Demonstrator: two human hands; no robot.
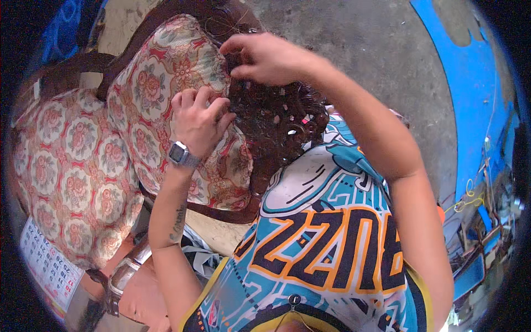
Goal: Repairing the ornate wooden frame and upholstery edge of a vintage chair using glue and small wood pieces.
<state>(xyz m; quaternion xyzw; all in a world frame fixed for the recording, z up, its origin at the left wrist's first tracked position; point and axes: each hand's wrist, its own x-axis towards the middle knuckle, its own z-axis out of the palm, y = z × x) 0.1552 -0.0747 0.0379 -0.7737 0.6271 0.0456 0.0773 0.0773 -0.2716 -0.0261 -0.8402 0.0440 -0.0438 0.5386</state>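
Note:
A dark carved wooden chair with floral red and cream upholstery lies tilted in front of me. My left hand, a watch on its wrist, rests on the floral back panel near its edge. Its fingers are curled together, and whatever they may pinch is hidden. Farther up the same edge, my right hand hovers by the panel's border with fingers bent. Its thumb and forefinger stand apart, and nothing shows between them.
To the left is a second floral cushioned part. A printed calendar sheet and a metal-framed seat are at lower left. Grey concrete floor stretches behind, with a blue sheet and scattered clutter at right.

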